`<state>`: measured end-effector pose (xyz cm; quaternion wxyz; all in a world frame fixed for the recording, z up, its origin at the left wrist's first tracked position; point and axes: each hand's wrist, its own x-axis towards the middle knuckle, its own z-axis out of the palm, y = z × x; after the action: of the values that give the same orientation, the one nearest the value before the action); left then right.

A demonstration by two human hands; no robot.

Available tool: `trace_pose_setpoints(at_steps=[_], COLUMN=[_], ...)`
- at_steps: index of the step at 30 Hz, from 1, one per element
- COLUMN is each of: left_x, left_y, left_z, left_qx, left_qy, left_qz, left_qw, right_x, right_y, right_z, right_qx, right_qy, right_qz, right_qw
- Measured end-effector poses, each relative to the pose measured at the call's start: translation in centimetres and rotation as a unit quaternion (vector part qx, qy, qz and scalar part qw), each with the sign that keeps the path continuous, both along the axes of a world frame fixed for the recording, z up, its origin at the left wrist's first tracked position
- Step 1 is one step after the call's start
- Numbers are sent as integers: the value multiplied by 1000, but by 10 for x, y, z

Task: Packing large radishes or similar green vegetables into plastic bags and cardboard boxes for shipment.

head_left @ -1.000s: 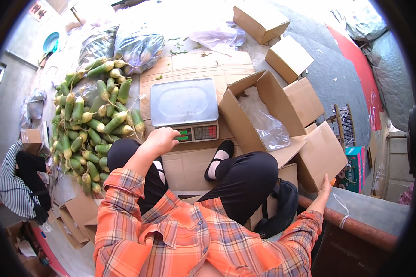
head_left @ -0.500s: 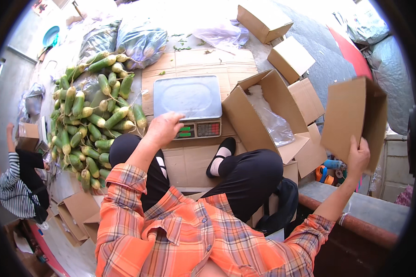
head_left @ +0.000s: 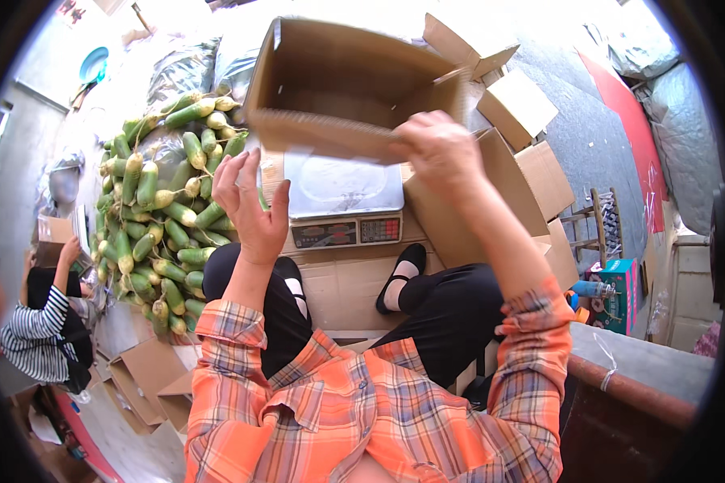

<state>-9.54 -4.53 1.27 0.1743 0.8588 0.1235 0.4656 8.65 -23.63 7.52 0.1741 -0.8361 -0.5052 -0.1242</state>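
Note:
My right hand [head_left: 441, 149] grips the near edge of an empty-looking cardboard box [head_left: 322, 138], which is held up in the air with its opening toward me. The box hangs over the far part of a digital scale [head_left: 346, 189] and covers part of its metal plate. Just below the box's left corner is my left hand [head_left: 252, 205], raised with fingers apart and nothing in it. To its left lies a big heap of green-and-white radishes [head_left: 165, 217], some with thin roots. The scale stands between my feet and the box.
Right of the scale is a larger open cardboard box [head_left: 491, 185]. Farther back stands a smaller box [head_left: 517, 107]. A plastic bag of produce [head_left: 181, 72] sits behind the radishes. At left a person in a striped top [head_left: 36, 334] works near another box. A ledge [head_left: 644, 362] runs at right.
My right hand has swung the box from the far right to above the scale. My left hand has lifted off the scale's front and opened out. The scale's green display lights are off.

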Motion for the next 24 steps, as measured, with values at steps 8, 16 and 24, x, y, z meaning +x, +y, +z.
trace_pose_setpoints(at_steps=[8, 16, 24], left_x=[8, 15, 24], left_y=[6, 3, -7], left_z=[-19, -41, -33], left_qx=[16, 28, 30], left_qy=[281, 395, 367], left_qz=[-40, -39, -44], left_qw=[959, 917, 929], right_x=[-11, 2, 83], right_y=[26, 0, -186], right_z=[-108, -91, -101], right_qx=[-166, -31, -85], right_qy=[56, 78, 221], right_qz=[52, 4, -365], right_qw=[983, 996, 900])
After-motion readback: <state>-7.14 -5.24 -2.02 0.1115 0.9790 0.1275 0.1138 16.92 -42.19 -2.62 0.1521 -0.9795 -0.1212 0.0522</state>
